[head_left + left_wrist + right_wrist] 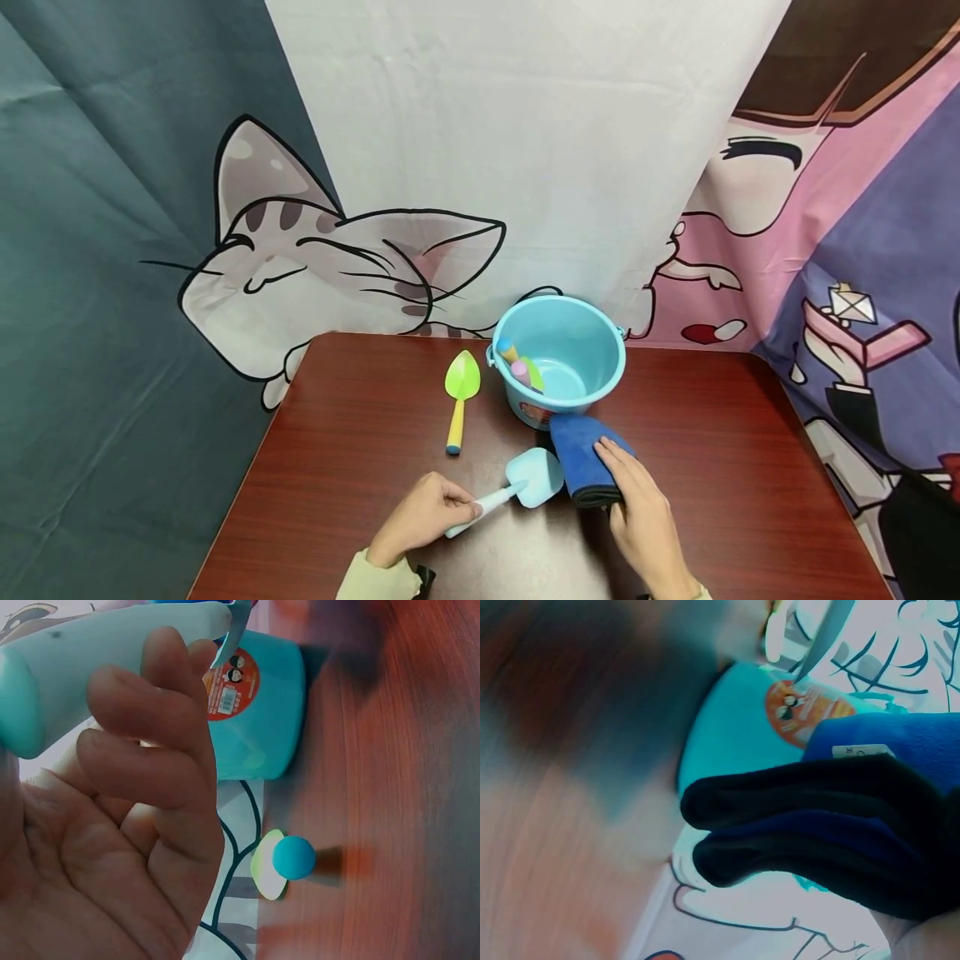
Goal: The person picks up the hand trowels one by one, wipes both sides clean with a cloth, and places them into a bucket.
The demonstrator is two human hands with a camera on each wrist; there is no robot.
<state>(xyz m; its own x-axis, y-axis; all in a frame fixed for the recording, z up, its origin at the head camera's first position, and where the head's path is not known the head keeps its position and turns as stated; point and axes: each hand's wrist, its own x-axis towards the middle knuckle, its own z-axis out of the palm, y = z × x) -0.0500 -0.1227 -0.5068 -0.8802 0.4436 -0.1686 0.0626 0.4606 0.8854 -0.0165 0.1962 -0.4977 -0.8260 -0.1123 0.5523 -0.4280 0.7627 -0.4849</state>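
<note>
Shovel of pale-blue plastic, likely light, stiff, best held by the handle, was pinched there in the left grip, well in from the reddish-brown counter's far edge; the right grip pinched a folded, probably soft blue cloth.

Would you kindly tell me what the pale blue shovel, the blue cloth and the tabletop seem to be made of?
Pale blue shovel: probably smooth plastic, given its even colour and rounded, moulded-looking handle.
Blue cloth: soft-looking, matte fabric, shown by its folds, black edging and label.
Tabletop: reddish wood grain under a glossy reflection; solid wood or laminate, unclear.
</note>
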